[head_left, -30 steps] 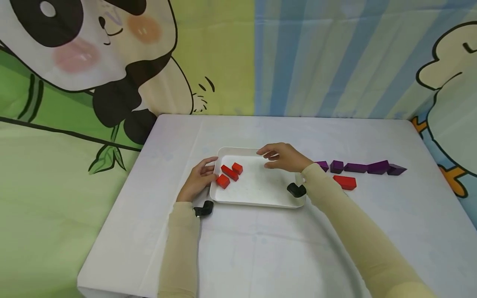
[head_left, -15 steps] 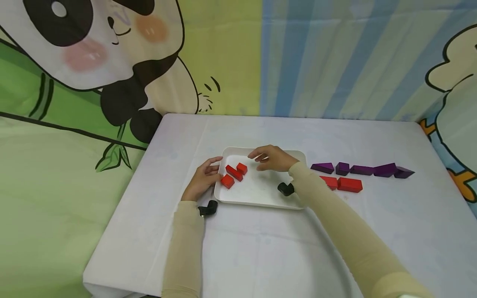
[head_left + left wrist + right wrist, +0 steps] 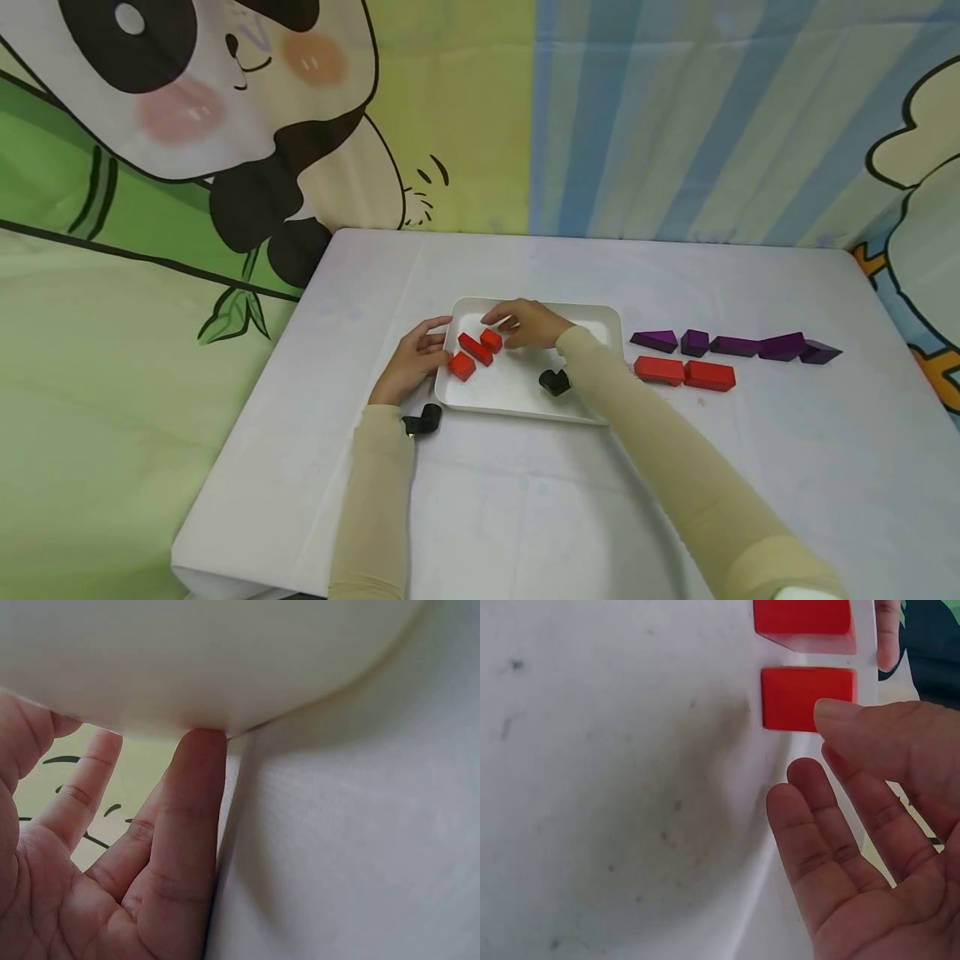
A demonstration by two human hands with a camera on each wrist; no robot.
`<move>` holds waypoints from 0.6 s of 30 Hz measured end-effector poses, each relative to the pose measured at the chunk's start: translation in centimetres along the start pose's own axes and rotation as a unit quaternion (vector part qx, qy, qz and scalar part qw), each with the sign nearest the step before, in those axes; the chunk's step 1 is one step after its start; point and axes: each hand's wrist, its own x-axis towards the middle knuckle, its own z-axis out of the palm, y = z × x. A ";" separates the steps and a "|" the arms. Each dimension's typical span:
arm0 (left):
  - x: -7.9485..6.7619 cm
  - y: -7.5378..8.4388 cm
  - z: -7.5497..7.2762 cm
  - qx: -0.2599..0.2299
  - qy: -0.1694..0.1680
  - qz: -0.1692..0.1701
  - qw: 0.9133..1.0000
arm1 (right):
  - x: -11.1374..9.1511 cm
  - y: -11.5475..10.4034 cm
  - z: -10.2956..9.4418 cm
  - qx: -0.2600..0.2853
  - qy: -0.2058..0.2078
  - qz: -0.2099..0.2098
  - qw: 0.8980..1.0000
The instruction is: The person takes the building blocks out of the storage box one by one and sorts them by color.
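Observation:
The white tray (image 3: 532,410) lies on the table with three red blocks near its left end: a chunky front block (image 3: 461,367), a long block (image 3: 476,349) and a small block (image 3: 491,339). My left hand (image 3: 409,362) holds the tray's left edge, thumb at the rim; the left wrist view shows its fingertips (image 3: 202,746) against the tray's outside. Over the tray, my right hand (image 3: 531,323) reaches toward the small block, fingers apart and nothing gripped. Seen from the right wrist, its thumb (image 3: 885,731) overlaps a red block (image 3: 791,697).
Right of the tray, two more red blocks, one with an arched underside (image 3: 658,370) and one rectangular (image 3: 709,376), lie end to end. Behind them runs a row of several purple blocks (image 3: 734,346). A cartoon-printed cloth (image 3: 457,125) hangs behind the table (image 3: 480,492).
My right hand has moved left across the tray to the small red block, uncovering the red and purple blocks on the right. The left hand stays at the tray's edge. The head view shifted slightly.

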 end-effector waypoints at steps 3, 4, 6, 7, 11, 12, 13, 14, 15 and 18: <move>0.1 0.0 0.1 0.000 0.000 0.003 1.000 | 0.2 -0.1 0.3 -0.012 0.004 -0.011 1.000; 0.1 0.1 0.1 0.000 0.000 0.003 1.000 | 0.3 0.0 0.4 -0.017 0.006 -0.017 1.000; 0.0 0.1 0.1 0.000 0.000 0.002 1.000 | 0.5 0.1 0.6 -0.024 0.012 -0.028 0.999; 0.0 0.2 0.1 0.000 0.000 0.001 1.000 | 0.5 0.1 0.7 -0.025 0.015 -0.032 0.999; 0.0 0.1 0.2 -0.001 0.000 -0.005 1.000 | 0.7 0.2 0.9 -0.033 0.022 -0.030 0.999; 0.0 0.1 0.2 -0.001 0.001 -0.007 1.000 | 0.6 0.2 0.9 -0.036 0.023 -0.026 0.999; 0.1 0.1 0.2 0.000 0.001 -0.008 1.000 | 0.6 0.2 0.8 -0.037 0.023 -0.023 0.999; 0.1 0.0 0.2 0.001 0.003 -0.009 1.000 | 0.5 0.1 0.8 -0.039 0.023 -0.019 0.999; 0.1 0.0 0.2 0.002 0.005 -0.010 1.000 | 0.3 0.0 0.7 -0.040 0.022 -0.016 0.999; 0.1 0.0 0.1 0.005 0.007 -0.010 1.000 | -0.1 -0.1 0.5 -0.037 0.021 -0.011 0.999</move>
